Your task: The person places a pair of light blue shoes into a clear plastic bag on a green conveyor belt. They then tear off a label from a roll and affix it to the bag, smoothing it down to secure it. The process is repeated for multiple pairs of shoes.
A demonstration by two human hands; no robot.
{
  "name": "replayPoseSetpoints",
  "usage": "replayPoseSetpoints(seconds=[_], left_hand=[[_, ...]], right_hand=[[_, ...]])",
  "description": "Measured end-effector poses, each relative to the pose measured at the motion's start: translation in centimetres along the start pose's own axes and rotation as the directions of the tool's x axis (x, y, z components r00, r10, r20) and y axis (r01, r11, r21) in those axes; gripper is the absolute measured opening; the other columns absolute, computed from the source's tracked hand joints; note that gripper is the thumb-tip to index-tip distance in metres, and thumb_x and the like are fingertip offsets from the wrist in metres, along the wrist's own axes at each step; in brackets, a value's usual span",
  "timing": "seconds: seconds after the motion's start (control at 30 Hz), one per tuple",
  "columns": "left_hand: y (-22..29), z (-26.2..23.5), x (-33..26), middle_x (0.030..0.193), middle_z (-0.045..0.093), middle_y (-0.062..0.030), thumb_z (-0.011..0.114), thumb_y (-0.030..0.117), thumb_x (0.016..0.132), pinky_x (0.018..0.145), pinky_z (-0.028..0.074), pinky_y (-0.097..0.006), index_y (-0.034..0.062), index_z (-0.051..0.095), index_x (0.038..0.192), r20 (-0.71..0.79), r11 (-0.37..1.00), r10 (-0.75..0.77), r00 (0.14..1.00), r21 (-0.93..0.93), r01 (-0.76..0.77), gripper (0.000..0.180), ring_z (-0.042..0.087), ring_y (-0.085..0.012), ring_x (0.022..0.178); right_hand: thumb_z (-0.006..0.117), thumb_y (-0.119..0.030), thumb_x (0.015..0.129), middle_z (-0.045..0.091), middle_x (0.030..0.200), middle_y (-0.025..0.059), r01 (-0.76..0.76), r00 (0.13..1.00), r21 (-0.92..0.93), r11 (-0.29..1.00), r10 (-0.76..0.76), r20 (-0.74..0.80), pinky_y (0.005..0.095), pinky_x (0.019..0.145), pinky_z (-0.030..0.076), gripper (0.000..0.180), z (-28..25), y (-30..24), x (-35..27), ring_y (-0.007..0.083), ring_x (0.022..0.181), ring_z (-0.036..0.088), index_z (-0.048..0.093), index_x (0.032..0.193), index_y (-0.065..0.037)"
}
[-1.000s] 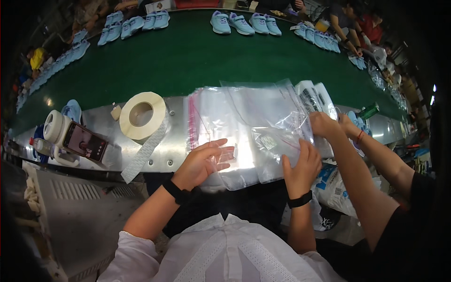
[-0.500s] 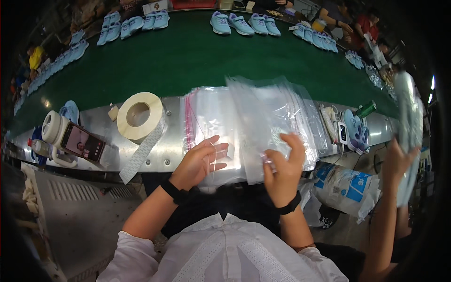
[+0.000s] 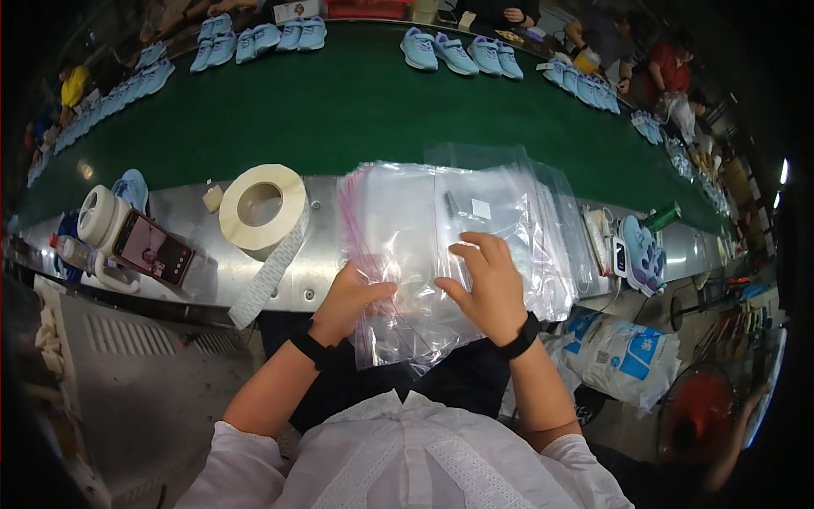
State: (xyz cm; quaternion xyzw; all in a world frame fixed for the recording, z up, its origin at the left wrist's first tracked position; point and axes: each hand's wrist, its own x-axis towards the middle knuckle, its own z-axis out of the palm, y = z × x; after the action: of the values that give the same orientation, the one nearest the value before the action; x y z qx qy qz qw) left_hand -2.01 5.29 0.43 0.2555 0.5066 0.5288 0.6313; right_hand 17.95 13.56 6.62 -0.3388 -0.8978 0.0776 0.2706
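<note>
My left hand [image 3: 349, 299] is closed on the pink-striped edge of a clear plastic bag [image 3: 403, 327], thumb on top and fingers hidden beneath. That bag hangs partly over the table's near edge. Just right of it, my right hand [image 3: 489, 284] hovers over or touches the bags, fingers spread and nothing visible in them. Under both hands lies a stack of clear bags [image 3: 543, 246]. A small white label [image 3: 481, 208] shows on the right-hand bags. Left of the stack stands a large roll of white labels [image 3: 292, 199], its loose strip hanging over the edge.
A green conveyor belt [image 3: 356, 110] runs beyond the metal table, with light-blue shoes [image 3: 420, 49] along its far side. A phone [image 3: 153, 248] leans on a white jug [image 3: 97, 216] at left. Shoes [image 3: 642, 254] and a green can [image 3: 663, 216] sit at right. People work across the belt.
My left hand has gone from open to holding a bag's edge, drawing it nearer. My right hand has shifted left and let its fingers spread. A co-worker's raised arm with a bag has dropped away right.
</note>
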Motion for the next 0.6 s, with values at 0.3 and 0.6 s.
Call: replayPoseSetpoints(seconds=[0.3,0.6], left_hand=[[-0.9,-1.4,0.9,0.093,0.06,-0.0126,0.057,0.004,0.083,0.062,0.051,-0.028,-0.0025,0.041,0.119,0.017,0.998,0.069,0.997,-0.013,-0.069,0.04,0.061,-0.0167,0.073],[0.4,0.3,-0.1,0.104,0.054,-0.0112,0.059,0.005,0.081,0.068,0.051,-0.028,0.0017,0.023,0.137,-0.093,0.981,0.154,0.984,0.132,-0.141,0.067,0.058,-0.0156,0.083]], right_hand=[[0.06,-0.009,0.08,0.062,0.081,0.011,-0.261,0.965,0.008,0.965,0.26,0.02,0.0346,0.065,0.05,0.008,3.4,5.5,-0.8,0.0259,0.075,0.062,0.059,0.087,-0.006],[0.048,-0.015,0.092,0.064,0.085,0.0081,-0.632,0.53,0.611,0.476,0.841,-0.108,0.0229,0.052,0.048,0.012,-5.7,17.2,-4.4,0.0157,0.068,0.065,0.052,0.091,-0.004]])
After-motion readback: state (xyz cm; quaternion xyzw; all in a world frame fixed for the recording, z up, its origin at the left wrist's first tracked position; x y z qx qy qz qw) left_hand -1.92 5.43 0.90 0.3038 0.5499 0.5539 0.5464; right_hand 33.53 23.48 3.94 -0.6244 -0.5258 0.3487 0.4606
